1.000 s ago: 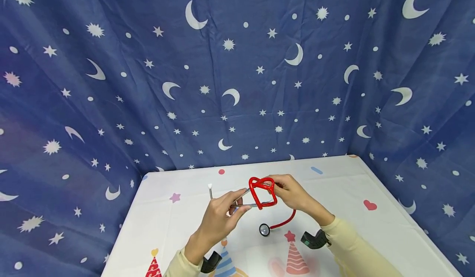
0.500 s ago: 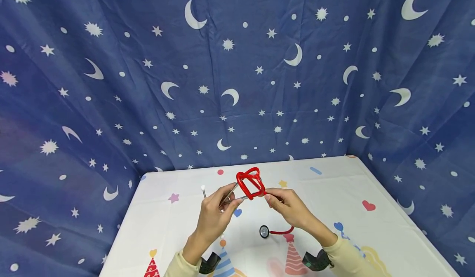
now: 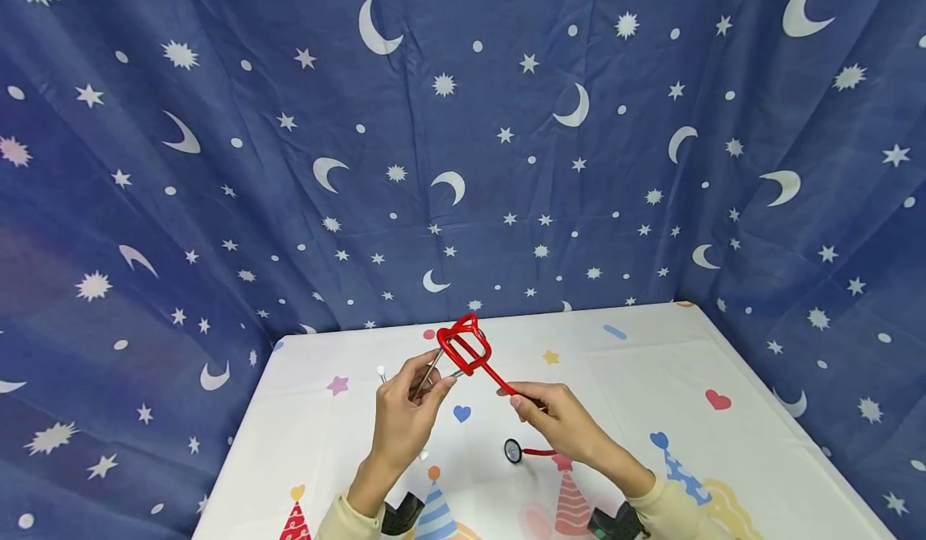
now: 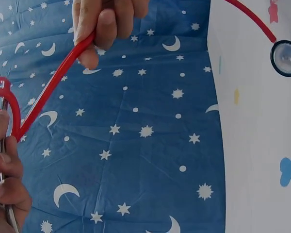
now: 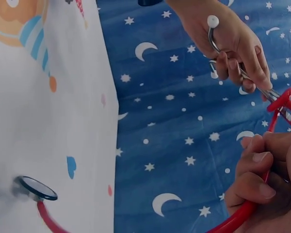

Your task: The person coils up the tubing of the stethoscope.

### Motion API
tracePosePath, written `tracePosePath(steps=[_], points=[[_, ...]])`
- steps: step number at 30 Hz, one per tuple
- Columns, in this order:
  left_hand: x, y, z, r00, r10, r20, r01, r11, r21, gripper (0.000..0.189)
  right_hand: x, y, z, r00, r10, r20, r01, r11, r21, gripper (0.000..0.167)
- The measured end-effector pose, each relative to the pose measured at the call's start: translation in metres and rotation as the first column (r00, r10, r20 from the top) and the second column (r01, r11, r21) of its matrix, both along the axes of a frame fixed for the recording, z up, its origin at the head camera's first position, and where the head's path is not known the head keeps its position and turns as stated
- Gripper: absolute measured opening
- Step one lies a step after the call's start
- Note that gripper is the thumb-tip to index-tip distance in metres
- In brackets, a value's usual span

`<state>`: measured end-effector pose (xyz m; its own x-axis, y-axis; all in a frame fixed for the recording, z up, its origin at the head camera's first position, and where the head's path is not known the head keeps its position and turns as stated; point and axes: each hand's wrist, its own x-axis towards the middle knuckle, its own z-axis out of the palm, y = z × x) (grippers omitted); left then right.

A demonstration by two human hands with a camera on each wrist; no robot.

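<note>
A red stethoscope (image 3: pixel 497 378) is held between both hands above the table, its tubing looped into a knot around the metal ear tubes. My left hand (image 3: pixel 402 411) grips the metal ear tubes (image 4: pixel 3 145) just below the red loops. Two white ear tips stick out behind that hand; one ear tip (image 5: pixel 213 21) shows clearly in the right wrist view. My right hand (image 3: pixel 564 419) pinches the straight red tube that runs out of the knot. From under the right hand the tube hangs down to the round chest piece (image 3: pixel 513 451), low over the tabletop.
A white table cover (image 3: pixel 622 363) printed with party hats, hearts and stars lies under the hands. Behind and at the sides hangs a dark blue curtain (image 3: pixel 506 202) with moons and stars. Each wrist carries a small black camera, such as the left one (image 3: pixel 402 514).
The knotted loops and left hand have moved left and slightly up. My right hand has slid down the tube, away from the loops, leaving a straight length stretched between.
</note>
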<state>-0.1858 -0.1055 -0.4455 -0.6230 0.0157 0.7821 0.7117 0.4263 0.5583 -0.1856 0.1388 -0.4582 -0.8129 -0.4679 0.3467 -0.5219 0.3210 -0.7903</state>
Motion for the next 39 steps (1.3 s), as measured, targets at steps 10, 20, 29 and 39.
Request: tracePosePath(steps=[10, 20, 29, 39], points=[[-0.005, -0.003, -0.004, 0.999, 0.041, -0.02, -0.042, 0.999, -0.02, 0.041, 0.012, -0.009, -0.002, 0.995, 0.029, -0.095, -0.026, 0.999, 0.036, 0.022], [-0.01, -0.004, -0.013, 0.995, 0.088, -0.036, -0.093, 0.981, -0.168, 0.041, 0.021, -0.005, 0.0, 0.992, 0.072, -0.104, -0.065, 0.995, 0.075, 0.027], [-0.009, -0.006, -0.014, 0.992, 0.1, -0.075, -0.119, 0.945, -0.306, 0.042, 0.025, 0.0, 0.002, 0.994, 0.06, -0.089, -0.052, 0.994, 0.091, 0.023], [-0.009, -0.01, -0.015, 0.991, 0.099, -0.089, -0.127, 0.908, -0.399, 0.044, 0.028, 0.008, 0.011, 0.998, 0.025, 0.055, -0.033, 0.988, 0.151, 0.032]])
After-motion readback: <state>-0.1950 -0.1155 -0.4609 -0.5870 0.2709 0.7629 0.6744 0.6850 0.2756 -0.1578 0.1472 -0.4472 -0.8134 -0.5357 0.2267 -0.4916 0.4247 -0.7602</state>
